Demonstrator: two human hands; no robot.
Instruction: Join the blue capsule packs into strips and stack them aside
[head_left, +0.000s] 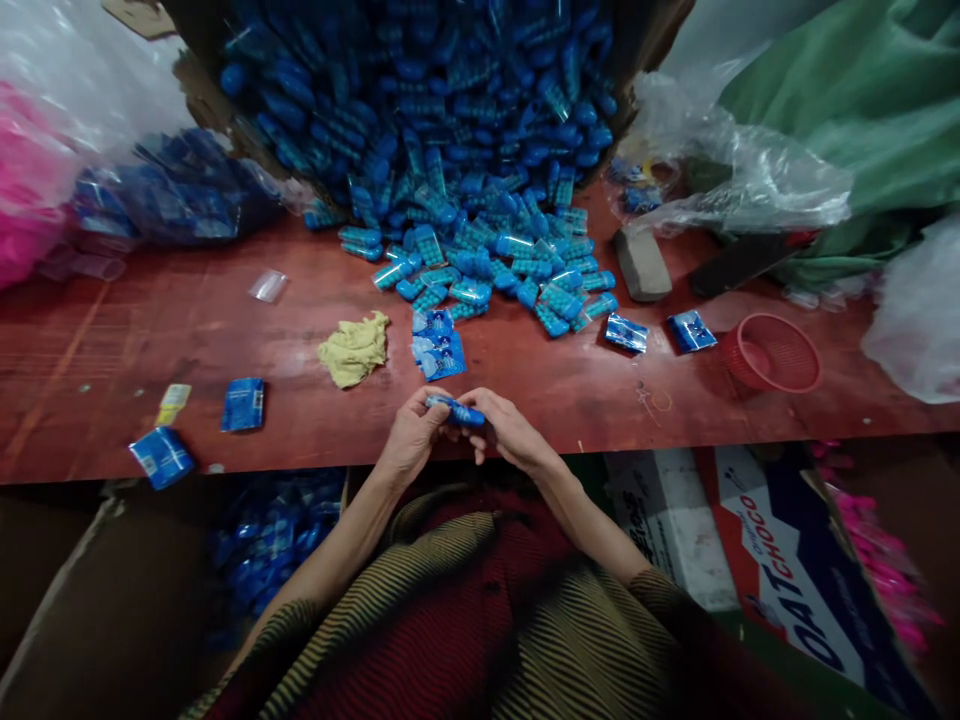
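Observation:
Close to the table's front edge, both hands meet around a small blue tube (pixel 459 409) that looks wrapped in a printed label. My left hand (pixel 414 432) pinches its left end between thumb and fingers. My right hand (pixel 508 428) has its fingers closed around the other end; some of the fingertips are hidden. Just beyond lies a blue printed sheet of labels (pixel 438 346). A crumpled yellow cloth (pixel 353 350) is to its left. Farther back, a heap of clear tubes with blue caps and blue pellets (pixel 480 255) spreads across the table.
A tipped box (pixel 199 110) spills the tubes. Stacks of blue labels (pixel 243 404) lie at left, others (pixel 691 331) at right. A red basket (pixel 772 353), a grey block (pixel 643 264) and plastic bags (pixel 750 165) stand right. Below the table are cartons (pixel 795 570) and blue pieces (pixel 274 540).

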